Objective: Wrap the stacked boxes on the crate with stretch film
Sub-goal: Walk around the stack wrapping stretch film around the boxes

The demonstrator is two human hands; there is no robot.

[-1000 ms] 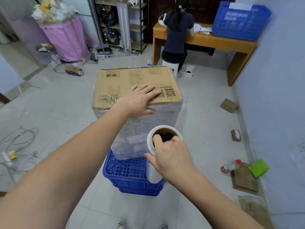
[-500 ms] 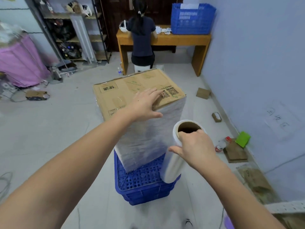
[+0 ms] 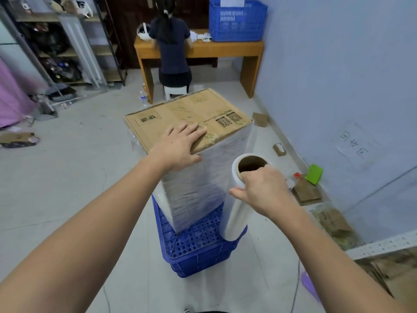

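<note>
A stack of cardboard boxes (image 3: 191,114) stands on an upturned blue crate (image 3: 198,251) on the floor. The stack's sides carry layers of clear stretch film (image 3: 203,188); the brown top is bare. My left hand (image 3: 180,147) lies flat, fingers spread, on the top box's near corner. My right hand (image 3: 261,188) grips the upper end of an upright stretch film roll (image 3: 234,213) with a cardboard core, just right of the stack. A sheet of film runs from the roll to the stack's far right corner.
A blue wall runs along the right, with cardboard scraps (image 3: 308,193), a green pad (image 3: 314,173) and small boxes at its foot. A person (image 3: 172,48) sits at a wooden desk (image 3: 225,49) behind the stack, beside another blue crate (image 3: 237,20). Shelves stand at the back left.
I have stepped round the stack to the right, so its corner now faces me. My right hand carried the roll rightward along the stack's side. My left hand stayed on top.
</note>
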